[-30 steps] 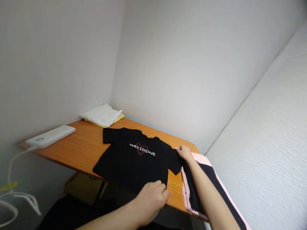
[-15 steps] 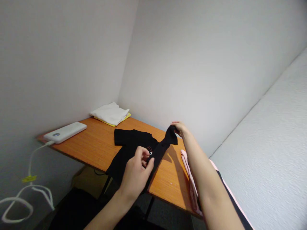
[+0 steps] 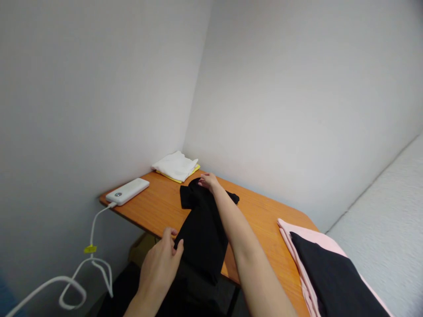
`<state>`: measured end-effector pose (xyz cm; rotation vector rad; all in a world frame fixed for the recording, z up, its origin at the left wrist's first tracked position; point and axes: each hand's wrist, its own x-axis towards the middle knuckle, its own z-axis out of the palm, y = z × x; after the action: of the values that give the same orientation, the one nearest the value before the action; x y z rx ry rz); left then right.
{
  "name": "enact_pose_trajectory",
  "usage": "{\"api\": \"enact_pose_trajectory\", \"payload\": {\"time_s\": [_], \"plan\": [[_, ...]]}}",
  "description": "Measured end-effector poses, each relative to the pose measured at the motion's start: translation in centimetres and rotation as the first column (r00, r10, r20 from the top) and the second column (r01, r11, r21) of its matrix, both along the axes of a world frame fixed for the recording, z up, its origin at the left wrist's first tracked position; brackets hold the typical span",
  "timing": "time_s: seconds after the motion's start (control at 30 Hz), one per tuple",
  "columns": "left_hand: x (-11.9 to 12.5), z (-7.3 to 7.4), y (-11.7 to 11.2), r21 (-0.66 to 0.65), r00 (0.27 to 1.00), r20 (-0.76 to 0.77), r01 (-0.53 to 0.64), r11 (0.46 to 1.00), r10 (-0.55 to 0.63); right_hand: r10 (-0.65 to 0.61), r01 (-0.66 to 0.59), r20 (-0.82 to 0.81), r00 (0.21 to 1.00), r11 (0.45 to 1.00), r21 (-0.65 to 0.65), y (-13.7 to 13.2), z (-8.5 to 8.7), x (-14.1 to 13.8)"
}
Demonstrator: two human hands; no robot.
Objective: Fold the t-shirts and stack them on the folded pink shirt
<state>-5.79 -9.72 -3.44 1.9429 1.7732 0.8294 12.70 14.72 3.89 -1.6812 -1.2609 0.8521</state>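
Note:
A black short-sleeved T-shirt (image 3: 201, 233) lies folded over on itself across the wooden table, its lower part hanging past the front edge. My right hand (image 3: 209, 181) reaches to the far end, its fingers closed on cloth near the neck and shoulder. One sleeve sticks out left of that hand, and some black cloth shows to its right, beyond the forearm. Close to me, my left hand (image 3: 161, 259) pinches the shirt's left edge between thumb and fingers. The chest print is hidden by the fold.
A white folded garment on a yellow one (image 3: 175, 166) sits in the far corner. A white power bank (image 3: 128, 191) with a white cable (image 3: 93, 229) lies at the left edge. Pink (image 3: 307, 231) and black (image 3: 337, 273) folded clothes are at right. Walls border the table (image 3: 264, 211).
My right hand has carried its side of the shirt leftward, folding it over the body and covering the print. My left hand now grips the left edge. The view has turned right.

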Motion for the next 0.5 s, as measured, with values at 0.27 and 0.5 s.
{"api": "enact_pose_trajectory", "payload": {"time_s": [0.27,0.5], "plan": [[0.6,-0.5,0.4,0.077,0.994,0.077,0.071,0.994,-0.077,0.152,-0.147,0.476,0.866,0.988,-0.049,-5.9,-2.7,3.2],[3.3,0.1,-1.1,0.041,0.973,0.069,0.22,0.975,-0.222,0.356,-0.183,0.705,0.614,0.932,-0.312,-11.2,-6.1,4.5]]}}
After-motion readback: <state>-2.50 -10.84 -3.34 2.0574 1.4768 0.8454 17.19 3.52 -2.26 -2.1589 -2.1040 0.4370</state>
